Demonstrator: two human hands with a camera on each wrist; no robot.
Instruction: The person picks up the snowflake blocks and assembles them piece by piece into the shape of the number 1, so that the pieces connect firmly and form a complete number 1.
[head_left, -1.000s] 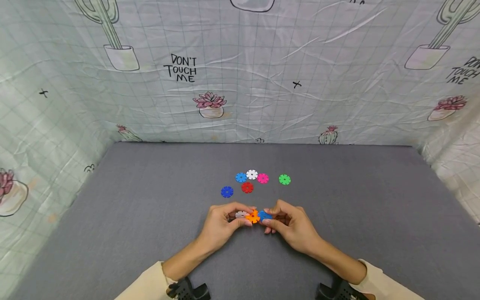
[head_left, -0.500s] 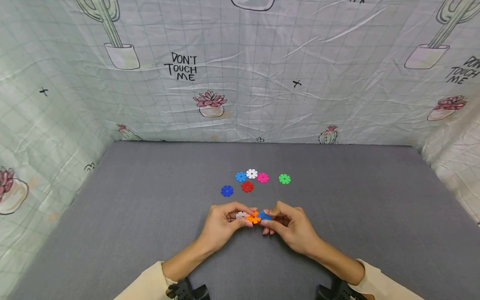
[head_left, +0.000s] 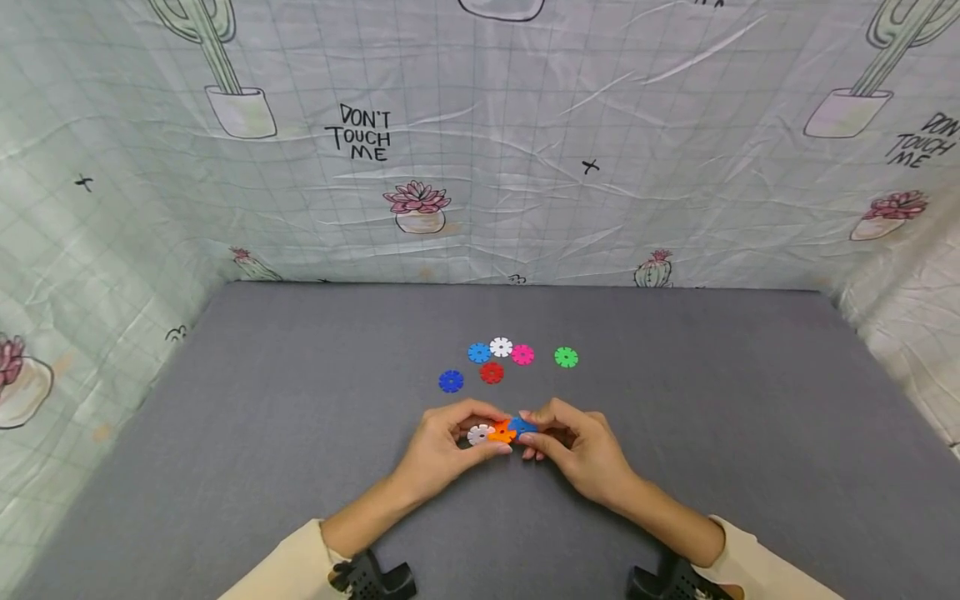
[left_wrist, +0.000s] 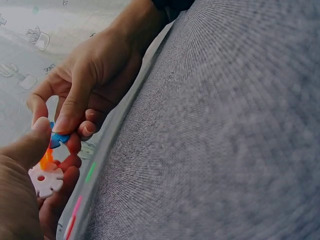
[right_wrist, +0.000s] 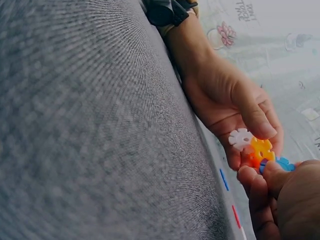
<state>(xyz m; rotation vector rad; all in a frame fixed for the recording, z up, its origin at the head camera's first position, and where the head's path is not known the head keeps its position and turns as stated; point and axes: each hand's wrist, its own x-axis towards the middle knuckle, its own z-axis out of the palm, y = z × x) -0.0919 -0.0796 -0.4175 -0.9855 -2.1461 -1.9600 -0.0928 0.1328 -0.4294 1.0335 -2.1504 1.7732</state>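
Note:
Three notched plastic discs are joined in a row between the hands: a white disc [head_left: 478, 435], an orange disc [head_left: 502, 432] and a blue disc [head_left: 522, 427]. My left hand [head_left: 448, 437] pinches the orange disc between thumb and fingers, with the white disc inside its curve. The blue disc is gripped between thumb and index finger of my right hand [head_left: 581, 446]. In the right wrist view, the orange disc [right_wrist: 262, 149] meets the blue disc [right_wrist: 284, 163] at an angle. Fingers hide part of the joint.
Loose discs lie flat on the grey table [head_left: 300, 400] beyond the hands: dark blue [head_left: 451, 382], red [head_left: 492, 372], light blue [head_left: 479, 353], white [head_left: 501, 347], pink [head_left: 522, 355] and, farther right, green [head_left: 566, 357]. A printed cloth [head_left: 510, 208] hangs behind the table.
The right hand and blue disc have shifted slightly left, closer against the orange disc. The left thumb has slid a little right, and more of the white disc shows. The loose discs stay put.

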